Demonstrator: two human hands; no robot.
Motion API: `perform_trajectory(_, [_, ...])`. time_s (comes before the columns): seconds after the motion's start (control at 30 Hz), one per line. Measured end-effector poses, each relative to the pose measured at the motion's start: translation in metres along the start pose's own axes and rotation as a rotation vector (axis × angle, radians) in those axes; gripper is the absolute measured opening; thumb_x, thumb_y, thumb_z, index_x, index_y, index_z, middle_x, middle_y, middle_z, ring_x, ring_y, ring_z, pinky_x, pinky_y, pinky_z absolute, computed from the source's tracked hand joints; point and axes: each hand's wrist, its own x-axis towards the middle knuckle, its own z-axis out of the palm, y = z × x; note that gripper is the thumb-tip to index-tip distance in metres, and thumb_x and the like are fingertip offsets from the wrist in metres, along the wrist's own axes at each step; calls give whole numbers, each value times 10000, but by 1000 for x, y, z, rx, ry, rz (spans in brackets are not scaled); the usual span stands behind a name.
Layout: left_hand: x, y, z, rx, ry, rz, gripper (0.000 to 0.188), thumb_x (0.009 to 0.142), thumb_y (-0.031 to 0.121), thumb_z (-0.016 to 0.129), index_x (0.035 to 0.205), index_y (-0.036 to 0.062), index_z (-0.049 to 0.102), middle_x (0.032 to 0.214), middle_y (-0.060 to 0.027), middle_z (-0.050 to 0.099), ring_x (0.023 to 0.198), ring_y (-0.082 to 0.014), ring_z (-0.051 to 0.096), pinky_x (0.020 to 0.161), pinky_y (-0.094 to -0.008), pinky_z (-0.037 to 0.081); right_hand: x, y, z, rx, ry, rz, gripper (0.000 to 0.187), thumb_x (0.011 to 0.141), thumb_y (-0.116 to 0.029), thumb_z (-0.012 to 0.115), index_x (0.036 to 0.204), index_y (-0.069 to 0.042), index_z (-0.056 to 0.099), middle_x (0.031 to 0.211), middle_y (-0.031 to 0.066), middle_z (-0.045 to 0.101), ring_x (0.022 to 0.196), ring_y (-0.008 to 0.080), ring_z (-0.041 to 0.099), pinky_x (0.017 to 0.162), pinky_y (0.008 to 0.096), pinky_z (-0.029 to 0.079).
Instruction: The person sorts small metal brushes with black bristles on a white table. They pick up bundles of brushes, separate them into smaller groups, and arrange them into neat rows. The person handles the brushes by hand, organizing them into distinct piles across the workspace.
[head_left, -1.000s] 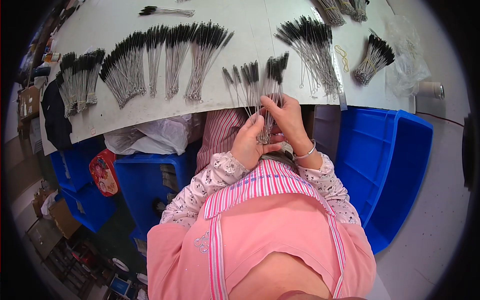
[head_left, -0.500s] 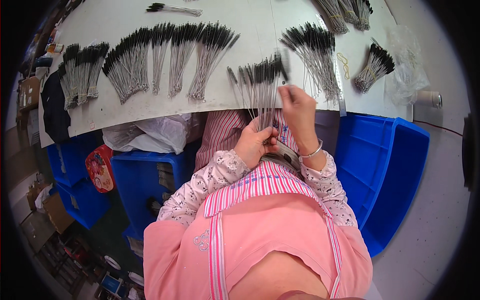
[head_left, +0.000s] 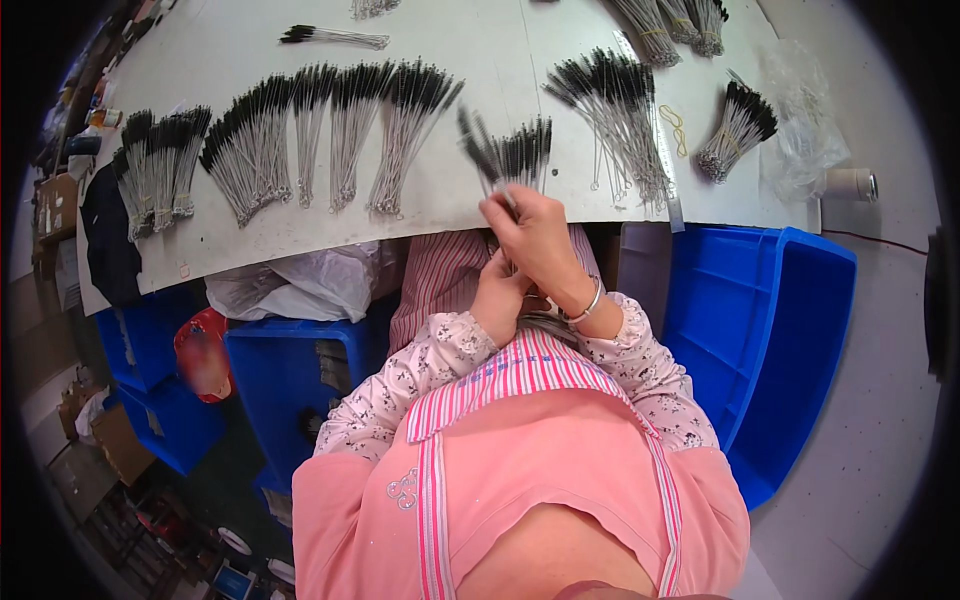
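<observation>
Head view: a bunch of black-bristled brushes [head_left: 525, 152] is held at the near edge of the white table [head_left: 455, 38]. The hands are close together, the left hand [head_left: 496, 300] wrapped around the lower stems, the right hand [head_left: 543, 240] pinching some higher up (those bristles blur). Left along that edge lie more brushes [head_left: 345, 140]; right, a ruler [head_left: 675, 212] reaches it. Blue lettering [head_left: 507, 367], unreadable, marks the striped apron [head_left: 540, 389]. A blue crate [head_left: 720, 330] stands below.

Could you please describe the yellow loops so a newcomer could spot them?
Find the right part of the white table. Between the ruler and the small brush bundle lie the yellow loops, thin and curled, unlike the straight ruler and black-tipped brushes.
</observation>
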Motion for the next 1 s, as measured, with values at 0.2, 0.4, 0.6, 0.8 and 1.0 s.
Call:
perform_trajectory(0.2, [-3,8,2,-53,51,-117,121,867,94,530,984,91,499,809,-47,561,670,-148,550,592,-317,504,37,24,-62,51,355,60,169,805,-183,653,813,-14,655,650,111,632,547,170,582,534,292,443])
perform_trajectory(0.4, [-1,12,1,-86,35,-156,194,894,184,554,1045,69,513,869,-61,579,719,-150,568,610,-291,507,61,69,-116,-299,411,95,225,813,-247,626,832,-26,666,647,132,622,560,201,601,553,314,450])
perform_trajectory(0.6, [0,8,3,-36,2,-50,214,903,204,545,1068,77,491,948,-93,593,760,-159,587,623,-275,517,39,55,-95,24,208,243,286,820,-285,630,812,-4,681,612,65,637,527,99,538,519,269,424])
perform_trajectory(0.8, [-7,16,4,-212,-26,-70,210,943,234,455,1092,87,465,946,-104,594,767,-190,600,633,-302,528,-15,30,-41,268,-27,407,331,782,-280,682,744,45,643,591,40,587,516,63,502,450,237,400])
perform_trajectory(1.0, [-10,10,5,-64,37,0,233,949,269,437,1108,99,444,916,-101,596,745,-210,624,578,-315,537,-21,25,-28,676,-93,658,210,779,-186,680,771,5,594,631,10,563,493,53,493,371,180,369])
